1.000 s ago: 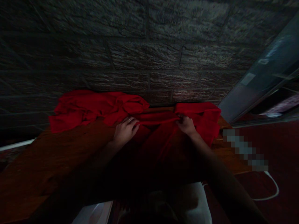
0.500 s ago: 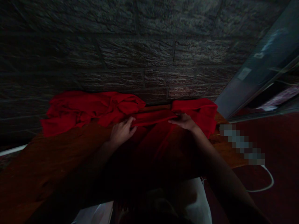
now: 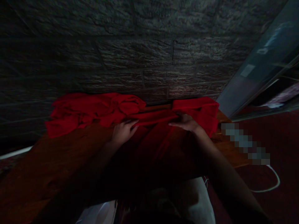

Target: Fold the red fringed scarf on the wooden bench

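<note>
A strip of red cloth (image 3: 154, 117) lies across the middle of the wooden table (image 3: 70, 149), with more of it in shadow nearer me. My left hand (image 3: 125, 130) rests at its left end, fingers apart and lying on the fabric. At the right end is my right hand (image 3: 185, 122), its thumb and fingers spread on the cloth. A crumpled red cloth (image 3: 93, 109) sits to the left along the wall. Behind my right hand lies a folded red cloth (image 3: 198, 104).
A rough block wall (image 3: 154, 53) rises behind the table. A grey-blue post (image 3: 247, 68) slants at the right. A pixelated object (image 3: 245, 143) is at the table's right edge, near a white cable (image 3: 277, 180). Something pale (image 3: 98, 213) shows at bottom left.
The view has shifted slightly. My left hand's fingers now lie flatter on the cloth, and my right hand's fingers have spread a little.
</note>
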Available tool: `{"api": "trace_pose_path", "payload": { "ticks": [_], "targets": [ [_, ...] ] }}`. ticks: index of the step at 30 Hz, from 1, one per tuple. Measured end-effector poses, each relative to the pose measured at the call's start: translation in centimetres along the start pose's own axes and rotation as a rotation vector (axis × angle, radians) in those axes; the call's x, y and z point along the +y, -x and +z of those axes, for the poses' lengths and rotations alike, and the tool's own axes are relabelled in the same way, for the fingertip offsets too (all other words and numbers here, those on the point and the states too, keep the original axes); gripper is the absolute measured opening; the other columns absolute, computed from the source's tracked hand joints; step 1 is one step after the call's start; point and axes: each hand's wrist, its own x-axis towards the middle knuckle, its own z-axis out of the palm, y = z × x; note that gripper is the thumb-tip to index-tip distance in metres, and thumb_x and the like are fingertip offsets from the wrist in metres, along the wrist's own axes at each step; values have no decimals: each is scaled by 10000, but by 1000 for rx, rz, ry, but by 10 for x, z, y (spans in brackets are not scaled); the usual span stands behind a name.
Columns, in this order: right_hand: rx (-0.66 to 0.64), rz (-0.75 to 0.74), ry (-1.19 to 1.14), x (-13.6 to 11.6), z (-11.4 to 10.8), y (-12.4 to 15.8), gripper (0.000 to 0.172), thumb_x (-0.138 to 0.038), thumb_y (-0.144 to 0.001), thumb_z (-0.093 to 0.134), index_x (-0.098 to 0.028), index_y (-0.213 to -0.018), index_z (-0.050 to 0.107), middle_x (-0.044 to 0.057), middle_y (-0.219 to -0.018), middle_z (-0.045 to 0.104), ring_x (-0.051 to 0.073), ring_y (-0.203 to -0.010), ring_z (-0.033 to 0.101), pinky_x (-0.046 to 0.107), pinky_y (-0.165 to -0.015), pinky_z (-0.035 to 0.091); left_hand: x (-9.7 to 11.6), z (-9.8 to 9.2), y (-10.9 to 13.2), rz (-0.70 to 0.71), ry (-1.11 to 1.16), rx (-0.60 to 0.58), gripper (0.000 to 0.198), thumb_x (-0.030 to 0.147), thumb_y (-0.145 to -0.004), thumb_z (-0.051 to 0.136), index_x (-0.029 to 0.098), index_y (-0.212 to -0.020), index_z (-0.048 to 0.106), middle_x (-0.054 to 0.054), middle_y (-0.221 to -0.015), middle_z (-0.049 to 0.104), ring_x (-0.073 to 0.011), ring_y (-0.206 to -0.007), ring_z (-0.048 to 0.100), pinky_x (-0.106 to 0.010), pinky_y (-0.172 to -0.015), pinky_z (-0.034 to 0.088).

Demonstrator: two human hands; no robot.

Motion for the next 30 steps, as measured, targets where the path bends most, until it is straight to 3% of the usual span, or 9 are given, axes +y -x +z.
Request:
{"api": "trace_pose_path", "payload": {
  "ticks": [3, 9, 11, 15, 20, 26, 30],
  "targets": [
    [-60, -21, 11, -3, 1, 0, 1019, -641, -648, 789, -140, -1466, 445, 139, -1396, 565, 305, -1280, 538, 413, -1101, 421, 2, -3, -1, -46, -45, -65, 417, 425, -965, 488, 292, -1333, 631, -96, -1024, 766, -277, -879, 717, -370, -749, 539],
    [-90, -54, -13, -4, -3, 2, 945, -595, -677, 794, -145, -1441, 468, 124, -1335, 606, 273, -1229, 566, 371, -1056, 448, 4, -4, -1, -78, -95, -113, 472, 455, -976, 446, 296, -1406, 556, -118, -978, 766, -292, -866, 714, -383, -745, 528],
    [-40, -37, 39, -5, 1, 1, 857, -557, -745, 754, -141, -1440, 474, 133, -1325, 600, 278, -1221, 560, 373, -1049, 447, 4, -4, -1, -84, -98, -119, 487, 457, -978, 436, 283, -1421, 540, -129, -965, 764, -293, -867, 714, -387, -753, 529],
    [179, -22, 202, -13, 18, -2, 626, -361, -845, 641, -151, -1420, 508, 155, -1303, 558, 312, -1218, 507, 427, -1047, 427, 5, -5, -1, -100, -100, -114, 474, 466, -986, 414, 277, -1387, 580, -134, -945, 765, -292, -851, 718, -392, -749, 536],
    [262, -78, 319, -34, 35, -9, 597, -235, -853, 567, -137, -1437, 491, 171, -1326, 520, 329, -1214, 445, 443, -1045, 413, 5, -3, 1, -82, -120, -68, 483, 482, -991, 387, 259, -1350, 621, -136, -896, 764, -298, -806, 721, -396, -717, 539],
    [255, -36, 307, -41, 38, -15, 517, -155, -892, 497, -192, -1407, 537, 121, -1367, 549, 283, -1239, 476, 396, -1054, 421, 18, -7, -6, 115, -208, 48, 396, 269, -957, 460, 192, -1296, 651, -143, -1167, 697, -295, -1022, 658, -397, -860, 514],
    [264, -79, 238, -37, 39, -16, 470, -152, -911, 485, -223, -1365, 582, 81, -1361, 580, 247, -1227, 519, 361, -1063, 429, 35, -13, -25, 236, -286, 46, 487, 99, -907, 441, 152, -1374, 570, -157, -1291, 629, -311, -1147, 589, -427, -930, 473]
  ]
}}
